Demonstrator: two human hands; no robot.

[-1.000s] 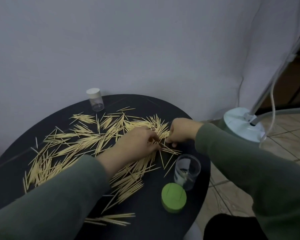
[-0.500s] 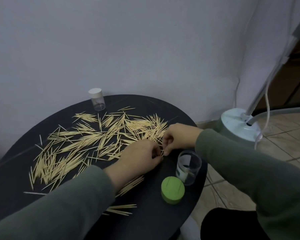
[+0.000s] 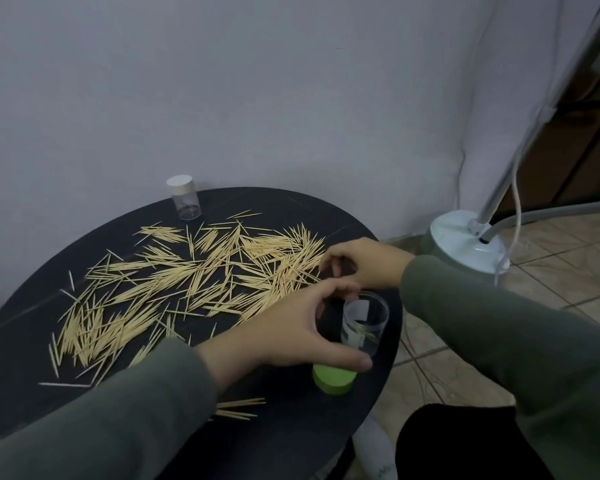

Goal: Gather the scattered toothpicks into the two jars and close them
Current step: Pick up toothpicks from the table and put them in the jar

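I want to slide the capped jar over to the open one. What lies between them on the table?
In the head view, the scattered toothpicks cover most of the dark table between the capped jar and the open jar.
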